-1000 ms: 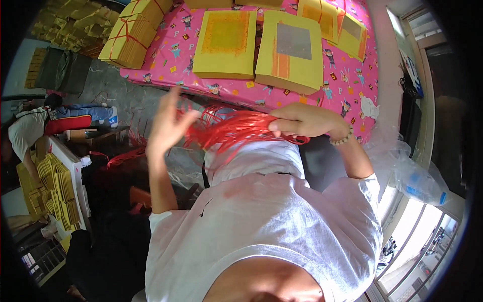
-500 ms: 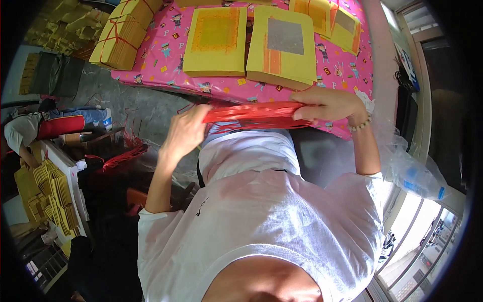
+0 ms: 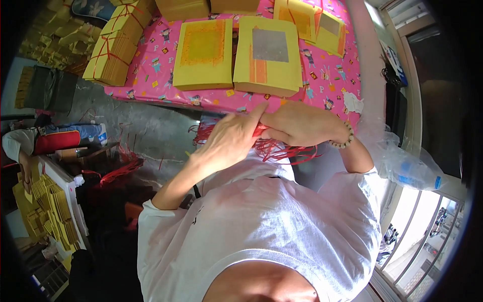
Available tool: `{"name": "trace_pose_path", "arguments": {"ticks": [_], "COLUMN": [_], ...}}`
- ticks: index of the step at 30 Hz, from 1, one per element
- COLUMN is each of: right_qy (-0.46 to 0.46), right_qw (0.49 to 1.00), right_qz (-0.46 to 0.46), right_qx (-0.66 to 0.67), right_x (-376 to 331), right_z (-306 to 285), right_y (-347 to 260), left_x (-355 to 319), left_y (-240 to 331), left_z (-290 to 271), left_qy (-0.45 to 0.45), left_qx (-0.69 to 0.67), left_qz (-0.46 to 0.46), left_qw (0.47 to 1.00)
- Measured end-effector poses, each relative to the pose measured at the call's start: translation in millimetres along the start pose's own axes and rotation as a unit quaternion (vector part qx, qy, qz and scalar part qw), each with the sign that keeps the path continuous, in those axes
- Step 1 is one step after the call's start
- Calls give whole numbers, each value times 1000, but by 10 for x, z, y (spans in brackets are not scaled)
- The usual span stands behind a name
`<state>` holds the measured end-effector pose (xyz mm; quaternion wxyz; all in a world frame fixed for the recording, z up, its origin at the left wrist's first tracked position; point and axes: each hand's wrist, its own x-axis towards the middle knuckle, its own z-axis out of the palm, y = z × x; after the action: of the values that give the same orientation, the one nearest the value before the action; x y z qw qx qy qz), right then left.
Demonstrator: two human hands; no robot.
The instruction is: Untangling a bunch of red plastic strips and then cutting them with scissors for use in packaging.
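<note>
A bunch of red plastic strands [image 3: 282, 150] is gathered between my two hands, close to the near edge of the pink table. My left hand [image 3: 229, 138] closes round the bunch, and loose ends stick out on its left side. Pressed against it, my right hand [image 3: 302, 123] also grips the strands, its wrist wearing a beaded bracelet. More strand ends hang below the right hand. Just beyond the hands lie two stacks of yellow paper, the left stack [image 3: 203, 55] with an orange-edged patch and the right stack [image 3: 266, 55] with a grey patch.
Bundles of yellow paper tied with red strands [image 3: 111, 58] stand on the pink patterned tablecloth [image 3: 156, 83] at the left. Another person [image 3: 20, 143] works at a side table with folded yellow paper [image 3: 55, 201]. A clear plastic bottle [image 3: 415, 173] lies by the window at right.
My hands have come together from the two ends of the stretched bunch. The strands, straight before, now bunch up with loose ends spreading out. The view has shifted slightly.
</note>
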<state>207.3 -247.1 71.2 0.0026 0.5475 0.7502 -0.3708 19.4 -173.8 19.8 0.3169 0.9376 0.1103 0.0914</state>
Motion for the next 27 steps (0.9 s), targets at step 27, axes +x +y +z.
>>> {"name": "trace_pose_path", "arguments": {"ticks": [27], "right_qy": [201], "right_qw": [962], "right_qz": [-117], "right_qx": [-142], "right_x": [91], "right_z": [133], "right_y": [181], "left_x": [-67], "left_y": [-371], "left_z": [276], "left_qy": [45], "left_qx": [-115], "left_qz": [-55], "left_qw": [991]}}
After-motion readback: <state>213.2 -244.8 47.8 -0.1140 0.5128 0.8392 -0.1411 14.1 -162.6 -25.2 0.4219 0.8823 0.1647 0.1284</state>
